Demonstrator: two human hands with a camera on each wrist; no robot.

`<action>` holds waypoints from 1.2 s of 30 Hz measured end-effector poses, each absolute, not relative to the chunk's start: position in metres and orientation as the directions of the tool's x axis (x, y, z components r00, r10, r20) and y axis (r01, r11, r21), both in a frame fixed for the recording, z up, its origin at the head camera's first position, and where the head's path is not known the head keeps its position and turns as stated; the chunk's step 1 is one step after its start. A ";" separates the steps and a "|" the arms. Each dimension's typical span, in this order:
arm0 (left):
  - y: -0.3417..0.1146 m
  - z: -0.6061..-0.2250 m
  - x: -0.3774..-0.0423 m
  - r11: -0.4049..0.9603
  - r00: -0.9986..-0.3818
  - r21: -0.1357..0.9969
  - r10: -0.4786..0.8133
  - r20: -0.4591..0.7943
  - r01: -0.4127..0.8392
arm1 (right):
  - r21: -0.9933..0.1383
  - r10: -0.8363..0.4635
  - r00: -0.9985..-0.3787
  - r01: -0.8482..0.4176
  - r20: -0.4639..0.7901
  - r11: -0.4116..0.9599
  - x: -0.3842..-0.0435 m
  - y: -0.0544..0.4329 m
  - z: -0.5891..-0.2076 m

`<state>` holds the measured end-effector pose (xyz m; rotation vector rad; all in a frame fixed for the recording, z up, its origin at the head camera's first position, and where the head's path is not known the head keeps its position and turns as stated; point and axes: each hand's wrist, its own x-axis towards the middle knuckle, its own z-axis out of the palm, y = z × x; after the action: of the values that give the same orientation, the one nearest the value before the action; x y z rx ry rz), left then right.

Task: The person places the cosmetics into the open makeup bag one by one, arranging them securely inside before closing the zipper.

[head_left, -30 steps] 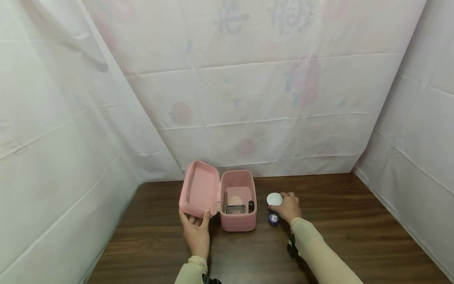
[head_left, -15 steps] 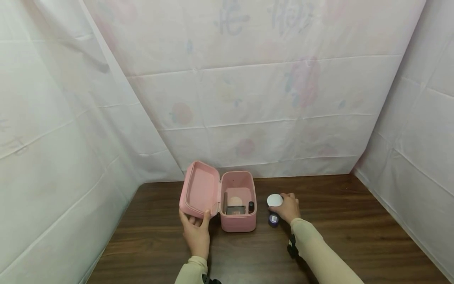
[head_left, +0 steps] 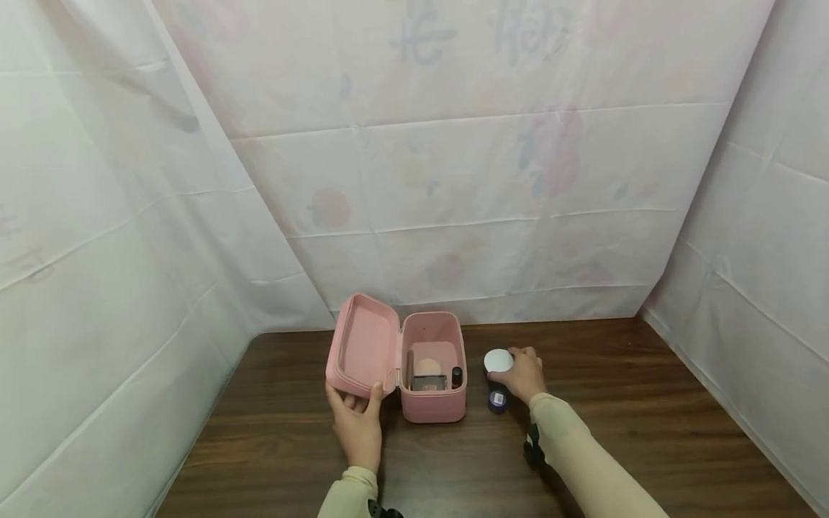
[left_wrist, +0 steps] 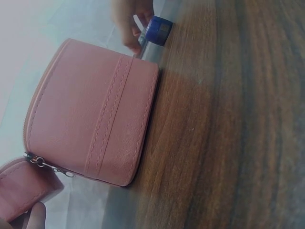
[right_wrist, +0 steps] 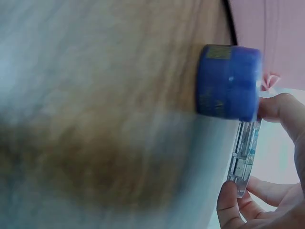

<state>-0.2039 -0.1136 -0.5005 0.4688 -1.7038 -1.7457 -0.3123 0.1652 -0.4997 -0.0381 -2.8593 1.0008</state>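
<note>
White-topped case (head_left: 498,361), right hand (head_left: 526,377) gripping (unchanged)

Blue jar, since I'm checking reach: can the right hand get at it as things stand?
Probably yes, after letting go: the blue jar stands close by with nothing on top, but the right hand grips the white round case.
</note>
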 end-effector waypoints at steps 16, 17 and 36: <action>-0.105 -0.500 -0.207 0.051 -0.724 0.979 -0.665 0.182 0.199 | -0.610 0.026 -0.992 -0.056 0.125 0.790 -0.327 0.158 -0.481; -0.104 -0.500 -0.208 0.049 -0.725 0.978 -0.664 0.184 0.203 | -0.607 0.022 -0.991 -0.066 0.135 0.792 -0.328 0.158 -0.479; -0.098 -0.496 -0.206 0.042 -0.733 0.982 -0.660 0.165 0.183 | -0.629 -0.003 -0.987 -0.106 0.163 0.770 -0.335 0.144 -0.446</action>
<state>-0.2060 -0.0985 -0.4960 0.4837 -1.7092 -1.7576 -0.3346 0.1444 -0.4464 0.0867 -2.8103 1.0132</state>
